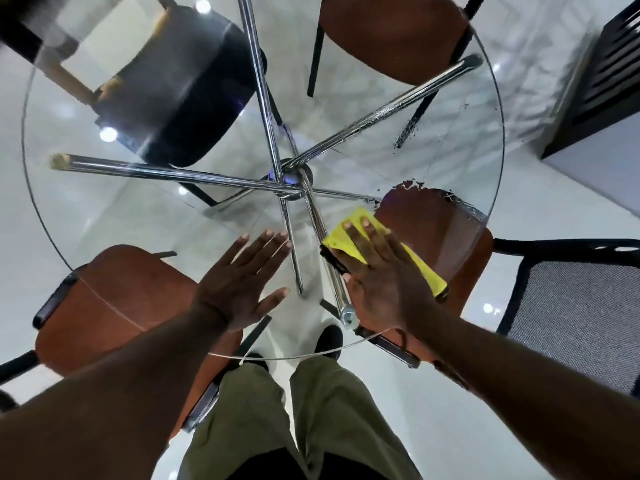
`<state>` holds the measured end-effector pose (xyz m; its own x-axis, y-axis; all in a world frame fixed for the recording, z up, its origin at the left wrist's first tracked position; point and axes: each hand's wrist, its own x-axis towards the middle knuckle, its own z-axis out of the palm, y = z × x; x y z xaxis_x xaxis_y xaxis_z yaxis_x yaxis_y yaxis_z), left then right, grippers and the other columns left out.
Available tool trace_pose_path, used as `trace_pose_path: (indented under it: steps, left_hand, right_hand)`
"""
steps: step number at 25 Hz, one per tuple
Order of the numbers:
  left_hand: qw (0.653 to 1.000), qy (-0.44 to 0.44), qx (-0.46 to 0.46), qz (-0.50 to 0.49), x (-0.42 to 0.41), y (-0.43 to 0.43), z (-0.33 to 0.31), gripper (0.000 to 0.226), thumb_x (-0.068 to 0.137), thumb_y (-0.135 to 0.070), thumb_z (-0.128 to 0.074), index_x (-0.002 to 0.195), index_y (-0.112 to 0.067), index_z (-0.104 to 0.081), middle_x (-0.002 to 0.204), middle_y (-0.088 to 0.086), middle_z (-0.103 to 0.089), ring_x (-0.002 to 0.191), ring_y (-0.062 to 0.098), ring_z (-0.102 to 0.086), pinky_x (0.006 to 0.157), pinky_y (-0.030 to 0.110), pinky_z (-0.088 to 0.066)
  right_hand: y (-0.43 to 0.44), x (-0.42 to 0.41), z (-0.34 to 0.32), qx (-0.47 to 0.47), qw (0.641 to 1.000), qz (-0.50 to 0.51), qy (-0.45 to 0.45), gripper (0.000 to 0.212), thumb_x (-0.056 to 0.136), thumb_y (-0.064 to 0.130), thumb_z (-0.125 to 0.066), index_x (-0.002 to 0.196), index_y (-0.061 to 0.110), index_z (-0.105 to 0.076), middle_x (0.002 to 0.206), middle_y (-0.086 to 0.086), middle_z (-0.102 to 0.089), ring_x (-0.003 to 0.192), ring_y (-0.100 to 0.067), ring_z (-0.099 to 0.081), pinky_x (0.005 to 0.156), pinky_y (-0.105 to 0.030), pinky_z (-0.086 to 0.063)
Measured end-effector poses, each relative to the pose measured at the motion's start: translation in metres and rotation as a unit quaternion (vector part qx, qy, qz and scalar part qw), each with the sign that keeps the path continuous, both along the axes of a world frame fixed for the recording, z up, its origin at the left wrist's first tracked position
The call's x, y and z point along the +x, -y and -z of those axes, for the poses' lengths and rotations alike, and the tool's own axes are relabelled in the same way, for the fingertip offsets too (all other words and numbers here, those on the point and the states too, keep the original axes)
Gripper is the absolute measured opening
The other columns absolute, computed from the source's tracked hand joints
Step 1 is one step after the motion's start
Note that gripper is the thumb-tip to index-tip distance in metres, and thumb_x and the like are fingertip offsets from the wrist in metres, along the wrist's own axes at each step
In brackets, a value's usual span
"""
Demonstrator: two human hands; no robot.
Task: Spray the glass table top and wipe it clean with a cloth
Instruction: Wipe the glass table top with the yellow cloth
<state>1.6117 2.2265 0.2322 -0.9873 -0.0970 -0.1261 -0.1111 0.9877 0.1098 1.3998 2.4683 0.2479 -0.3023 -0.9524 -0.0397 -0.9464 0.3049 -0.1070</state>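
Observation:
The round glass table top (104, 209) fills most of the head view, with chrome legs crossing beneath it. A folded yellow cloth (353, 245) lies flat on the glass near the front right. My right hand (384, 275) presses down on the cloth with fingers spread. My left hand (242, 278) rests flat on the bare glass to the left of it, fingers apart and holding nothing. Spray droplets speckle the glass at the right (408, 129). No spray bottle is in view.
Brown-seated chairs stand under the table at the front left (114, 306), front right (446, 230) and back (391, 32). A dark chair (180, 91) is at the back left, a mesh-backed chair (575, 306) at the right, a dark cabinet (602, 81) at far right.

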Motion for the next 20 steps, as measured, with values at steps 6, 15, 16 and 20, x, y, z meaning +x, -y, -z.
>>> trace_pose_path:
  steps: [6, 15, 16, 20]
  left_hand:
    - [1.000, 0.014, 0.011, -0.005, 0.000, 0.002, -0.003, 0.080, 0.104, -0.061, -0.037, 0.166, -0.018, -0.011, 0.174, 0.001, -0.008, 0.161, 0.022, -0.007, 0.127, 0.050, -0.019]
    - [1.000, 0.010, 0.023, -0.008, -0.001, 0.002, -0.004, 0.078, 0.105, -0.060, -0.036, 0.166, -0.018, -0.013, 0.174, 0.002, -0.009, 0.161, 0.021, -0.007, 0.127, 0.051, -0.019]
    - [1.000, 0.009, 0.021, -0.009, 0.000, 0.002, -0.004, 0.078, 0.105, -0.060, -0.037, 0.166, -0.018, -0.013, 0.174, 0.001, -0.009, 0.161, 0.021, -0.007, 0.127, 0.051, -0.020]
    - [1.000, 0.004, 0.014, -0.008, 0.000, 0.001, -0.005, 0.078, 0.104, -0.058, -0.042, 0.165, -0.017, -0.017, 0.174, 0.002, -0.011, 0.161, 0.022, -0.009, 0.127, 0.051, -0.021]
  right_hand:
    - [0.075, -0.022, 0.011, -0.099, 0.891, 0.443, 0.015, 0.052, 0.111, 0.039, -0.040, 0.161, 0.029, -0.045, 0.176, -0.012, -0.026, 0.162, -0.037, -0.024, 0.127, -0.057, -0.026]
    - [0.107, -0.039, 0.008, -0.109, 0.894, 0.433, 0.030, 0.055, 0.106, 0.034, -0.042, 0.160, 0.031, -0.045, 0.174, -0.011, -0.030, 0.160, -0.037, -0.029, 0.126, -0.058, -0.029]
    - [0.106, -0.024, 0.009, -0.100, 0.925, 0.366, 0.018, 0.056, 0.106, 0.033, -0.043, 0.161, 0.031, -0.044, 0.175, -0.012, -0.030, 0.160, -0.038, -0.029, 0.126, -0.057, -0.028]
    - [0.085, -0.087, 0.006, -0.044, 0.997, -0.054, -0.034, 0.053, 0.109, 0.036, -0.044, 0.162, 0.035, -0.043, 0.176, -0.005, -0.028, 0.160, -0.033, -0.031, 0.123, -0.053, -0.032]
